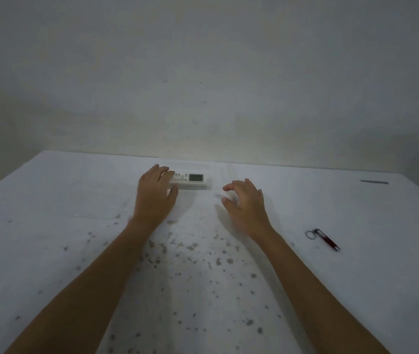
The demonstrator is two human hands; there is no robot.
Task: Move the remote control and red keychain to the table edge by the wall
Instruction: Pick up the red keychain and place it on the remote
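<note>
A white remote control (190,180) lies flat near the table's far edge, close to the wall, its small screen at the right end. My left hand (155,194) sits at its left end with the fingertips over the buttons; whether they grip it I cannot tell. My right hand (245,204) hovers to the right of the remote, fingers spread and curled, holding nothing. The red keychain (324,239), a dark red tube with a metal ring, lies on the table well to the right of my right hand.
The table (50,226) is covered in white cloth with many small dark specks toward the near middle. A grey wall (203,85) rises right behind the far edge. A thin dark strip (374,182) lies at the far right.
</note>
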